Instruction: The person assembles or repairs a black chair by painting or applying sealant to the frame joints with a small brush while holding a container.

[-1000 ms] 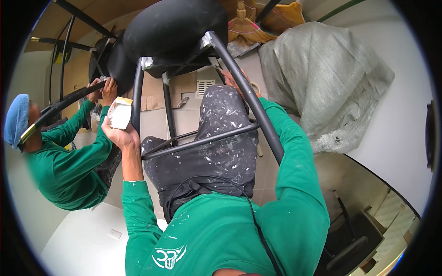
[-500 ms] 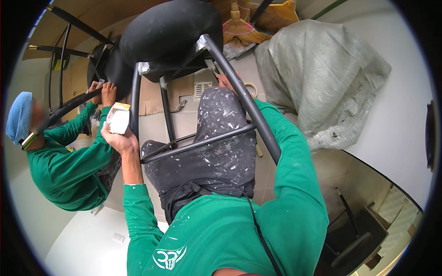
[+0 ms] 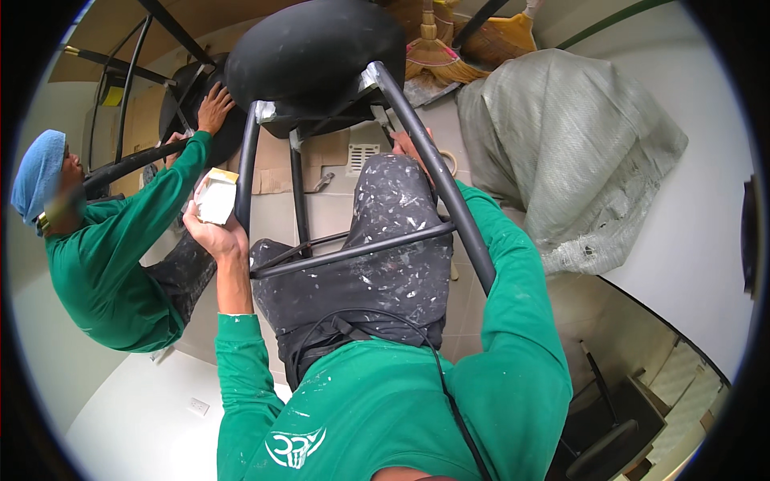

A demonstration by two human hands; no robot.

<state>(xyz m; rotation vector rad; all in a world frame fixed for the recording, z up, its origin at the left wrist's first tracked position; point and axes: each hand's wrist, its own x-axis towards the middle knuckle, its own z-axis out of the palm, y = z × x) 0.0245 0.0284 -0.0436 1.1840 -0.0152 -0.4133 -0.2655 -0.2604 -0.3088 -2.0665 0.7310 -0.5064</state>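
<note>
A black round-seated stool with tubular metal legs (image 3: 321,56) is tipped in front of the person; its long axis runs away from the body, seat outward, legs pointing back, apparently so the pale-patched joints (image 3: 265,111) sit within reach. The left hand (image 3: 220,238) grips a small open white box with a yellow edge (image 3: 215,200) beside one leg, mouth up, probably to keep its contents in. The right hand (image 3: 411,147) is partly hidden behind another leg; its grip cannot be told. Left, a green-sleeved co-worker (image 3: 120,264) touches another black seat (image 3: 229,138).
</note>
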